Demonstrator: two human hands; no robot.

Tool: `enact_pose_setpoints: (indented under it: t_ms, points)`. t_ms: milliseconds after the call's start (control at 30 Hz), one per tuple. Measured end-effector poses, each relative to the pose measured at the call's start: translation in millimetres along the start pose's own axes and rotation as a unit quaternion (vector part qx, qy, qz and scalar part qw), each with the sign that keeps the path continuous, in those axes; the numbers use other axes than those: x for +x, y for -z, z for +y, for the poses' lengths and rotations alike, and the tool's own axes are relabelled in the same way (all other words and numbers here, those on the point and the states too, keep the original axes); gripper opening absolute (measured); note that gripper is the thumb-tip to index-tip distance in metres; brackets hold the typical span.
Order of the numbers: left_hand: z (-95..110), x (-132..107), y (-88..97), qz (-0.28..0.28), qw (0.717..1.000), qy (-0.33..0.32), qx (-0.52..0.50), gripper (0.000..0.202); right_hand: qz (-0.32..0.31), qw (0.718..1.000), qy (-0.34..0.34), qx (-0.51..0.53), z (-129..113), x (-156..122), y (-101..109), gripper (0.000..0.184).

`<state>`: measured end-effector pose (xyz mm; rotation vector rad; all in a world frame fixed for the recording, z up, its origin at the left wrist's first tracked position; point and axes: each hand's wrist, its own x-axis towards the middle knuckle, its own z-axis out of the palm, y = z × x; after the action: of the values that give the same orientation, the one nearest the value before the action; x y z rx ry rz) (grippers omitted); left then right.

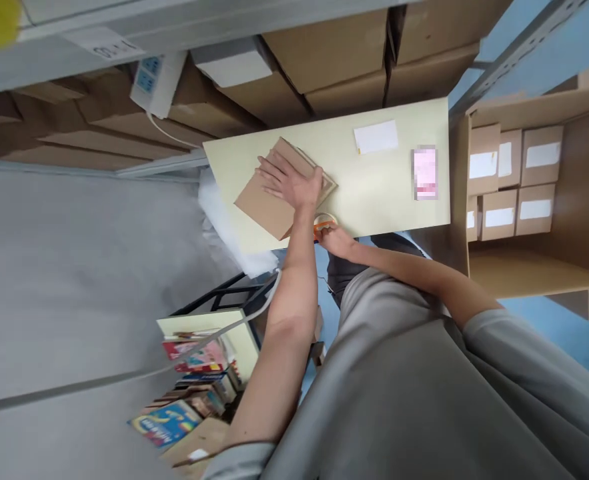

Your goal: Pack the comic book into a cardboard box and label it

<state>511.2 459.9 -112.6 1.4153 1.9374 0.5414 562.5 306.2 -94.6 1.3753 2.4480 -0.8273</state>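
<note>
A flat brown cardboard box [267, 203] lies on a pale yellow table [384, 193]. My left hand [294, 183] rests on top of the box, palm down and fingers spread. Just off the box's near corner, at the table's edge, my right hand [337, 240] is closed around an orange tape roll [323, 223]. The hand hides part of the roll.
A white label [375, 137] and a pink blurred item [425, 173] lie on the table. A large open carton [564, 267] holds several small labelled boxes. Stacked cartons [324, 60], a power strip [157, 80], white wrap [224, 220] and books [189, 380] surround it.
</note>
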Motion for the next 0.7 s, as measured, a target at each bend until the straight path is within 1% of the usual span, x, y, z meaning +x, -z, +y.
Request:
enact_pose_setpoints:
  t_ms: [67, 100, 167, 200, 267, 333, 400, 467, 533, 600, 667, 700]
  points:
    - [-3, 2, 0.3, -0.047, 0.999, -0.001, 0.004, 0.101, -0.001, 1.000, -0.008, 0.021, 11, -15, -9, 0.041]
    - [-5, 3, 0.2, -0.068, 0.998, -0.001, 0.011, 0.100, 0.001, 1.000, -0.015, 0.027, 20, -26, -14, 0.042]
    - [-10, 4, -0.5, -0.089, 0.995, -0.014, 0.042, 0.100, 0.011, 0.999, -0.040, 0.036, 50, -54, -23, 0.049]
    - [-13, 5, -1.1, -0.081, 0.994, -0.030, 0.062, 0.101, 0.025, 0.998, -0.046, 0.047, 70, -69, -27, 0.052]
    - [-20, 6, -2.3, -0.037, 0.992, -0.069, 0.096, 0.106, 0.039, 0.993, -0.089, 0.062, 114, -95, -32, 0.050]
    - [-24, 5, -2.8, 0.014, 0.989, -0.091, 0.116, 0.112, 0.038, 0.990, -0.126, 0.042, 156, -108, -32, 0.045]
    - [-26, 3, -1.4, 0.036, 0.989, -0.073, 0.127, 0.116, 0.055, 0.990, -0.132, 0.007, 185, -103, -26, 0.050]
    - [-23, 0, 2.6, 0.027, 0.991, -0.039, 0.125, 0.115, 0.082, 0.988, -0.133, -0.008, 199, -80, -16, 0.054]
    - [-19, -4, 9.0, -0.008, 0.994, -0.032, 0.105, 0.106, 0.094, 0.988, -0.119, -0.018, 201, -51, -4, 0.057]
    - [-17, -7, 16.5, -0.067, 0.993, -0.060, 0.078, 0.092, 0.096, 0.990, -0.097, -0.035, 195, -25, 6, 0.054]
    - [-17, -10, 24.2, -0.111, 0.988, -0.089, 0.067, 0.083, 0.085, 0.992, -0.080, -0.042, 188, -10, 13, 0.050]
    - [-18, -10, 28.1, -0.116, 0.986, -0.097, 0.073, 0.081, 0.074, 0.993, -0.072, -0.049, 184, -6, 16, 0.048]
